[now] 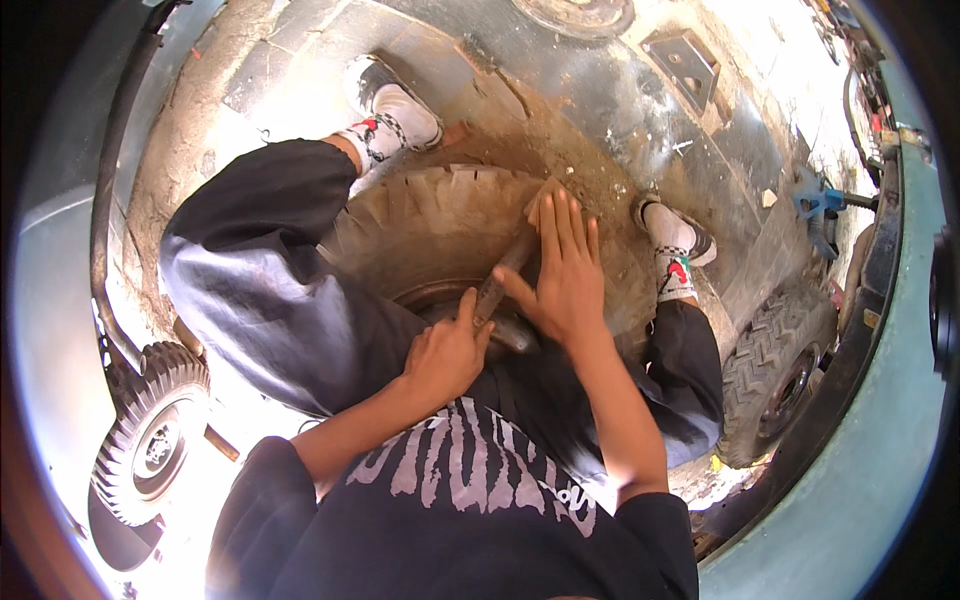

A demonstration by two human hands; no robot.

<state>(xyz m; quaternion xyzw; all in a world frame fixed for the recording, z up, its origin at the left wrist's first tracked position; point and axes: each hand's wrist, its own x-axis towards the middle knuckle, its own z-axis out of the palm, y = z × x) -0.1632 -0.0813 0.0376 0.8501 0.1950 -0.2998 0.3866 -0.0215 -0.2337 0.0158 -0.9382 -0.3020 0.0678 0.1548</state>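
Between my legs lies a large, dusty tire, with part of its dark metal rim showing. My left hand is closed around the near end of a dark, bar-shaped tool, its index finger stretched along it. The tool slants up and away to the right across the tire, and its exact kind cannot be made out. Over its far end, at the tire's upper right, my right hand rests with straight fingers and the thumb apart beside the bar. The right palm hides part of the tire.
A smaller wheel stands at the left and a chunky-treaded tire at the right. Pale blue body panels border both sides. Beyond my feet are an angular metal plate, a round rim and a blue tool.
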